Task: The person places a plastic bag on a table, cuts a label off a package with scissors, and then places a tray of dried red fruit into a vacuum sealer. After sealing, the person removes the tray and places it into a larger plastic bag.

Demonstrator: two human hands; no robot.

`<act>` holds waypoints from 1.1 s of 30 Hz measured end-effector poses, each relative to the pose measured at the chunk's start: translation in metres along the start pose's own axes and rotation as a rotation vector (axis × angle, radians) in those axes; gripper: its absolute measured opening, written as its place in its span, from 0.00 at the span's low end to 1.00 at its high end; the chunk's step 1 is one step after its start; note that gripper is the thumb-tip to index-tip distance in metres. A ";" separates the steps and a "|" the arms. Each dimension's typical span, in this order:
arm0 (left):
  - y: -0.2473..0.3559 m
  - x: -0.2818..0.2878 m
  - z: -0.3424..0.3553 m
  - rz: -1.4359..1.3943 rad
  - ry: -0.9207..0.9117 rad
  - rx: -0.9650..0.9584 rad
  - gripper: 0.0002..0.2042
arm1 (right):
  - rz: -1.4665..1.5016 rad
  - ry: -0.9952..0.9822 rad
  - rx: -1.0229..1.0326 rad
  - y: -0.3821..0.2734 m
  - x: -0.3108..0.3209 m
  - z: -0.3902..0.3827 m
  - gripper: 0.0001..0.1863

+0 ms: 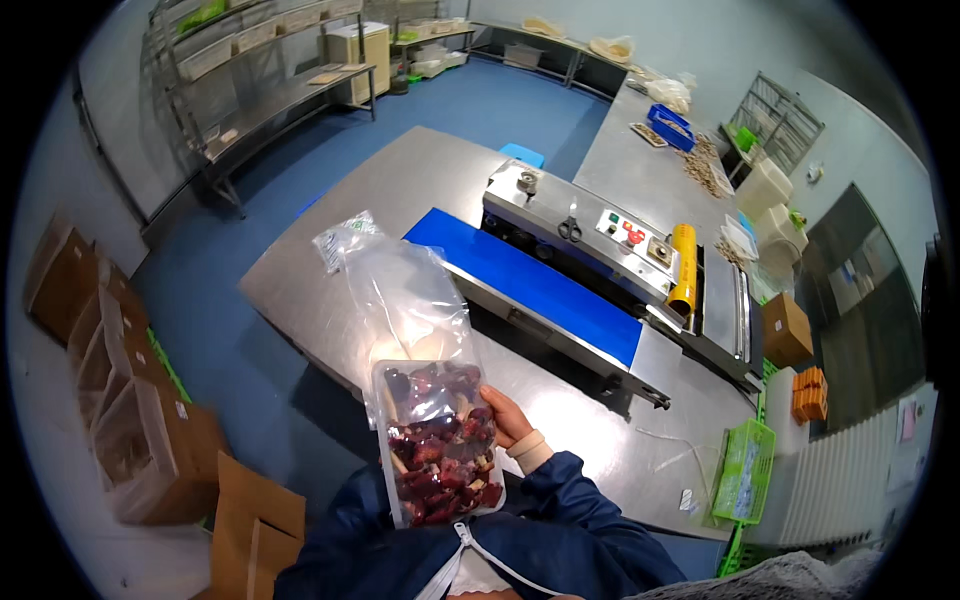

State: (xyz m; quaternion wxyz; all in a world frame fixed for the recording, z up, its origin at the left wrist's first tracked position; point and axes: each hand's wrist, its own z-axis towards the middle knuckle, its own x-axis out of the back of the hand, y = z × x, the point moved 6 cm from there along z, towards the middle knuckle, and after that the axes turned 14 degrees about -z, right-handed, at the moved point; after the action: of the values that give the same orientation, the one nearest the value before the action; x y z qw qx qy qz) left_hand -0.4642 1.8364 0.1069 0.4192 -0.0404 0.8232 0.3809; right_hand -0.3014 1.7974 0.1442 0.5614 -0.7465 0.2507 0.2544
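Close to my body is a clear-white plastic tray (pixel 380 470) filled with dark red pieces with pale stems, which look like mushrooms (pixel 440 450). My right hand (pixel 508 415) grips its right edge, thumb on top and the other fingers mostly hidden underneath. A loose clear plastic bag (pixel 410 300) stretches from the tray's far end over the steel table; the tray appears to lie inside it. My left hand is out of sight; only the dark blue left sleeve (pixel 350 515) shows beside the tray.
A sealing machine (pixel 580 230) with a blue conveyor belt (pixel 530 290) stands on the steel table (pixel 400 185); scissors (pixel 570 228) rest on its top. Lined cardboard boxes (pixel 175 450) line the left. A green basket (pixel 745 470) is at the right. Steel shelving (pixel 290 100) stands behind.
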 end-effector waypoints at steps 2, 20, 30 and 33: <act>-0.001 -0.001 0.003 0.003 -0.008 0.017 0.09 | 0.022 0.000 0.010 -0.006 -0.010 -0.005 0.16; 0.005 0.007 -0.005 -0.022 0.021 0.033 0.08 | -0.013 0.039 0.089 -0.011 -0.016 -0.014 0.18; 0.006 0.004 -0.002 -0.034 0.018 0.024 0.08 | -0.060 0.041 0.127 -0.015 -0.015 -0.018 0.18; 0.007 0.003 -0.005 -0.040 0.021 0.020 0.08 | -0.042 0.043 0.147 -0.018 -0.012 -0.024 0.18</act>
State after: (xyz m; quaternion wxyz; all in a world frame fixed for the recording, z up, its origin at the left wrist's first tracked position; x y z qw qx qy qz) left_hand -0.4723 1.8387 0.1104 0.4185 -0.0567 0.8304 0.3634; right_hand -0.2961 1.7793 0.1710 0.6143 -0.7136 0.2651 0.2075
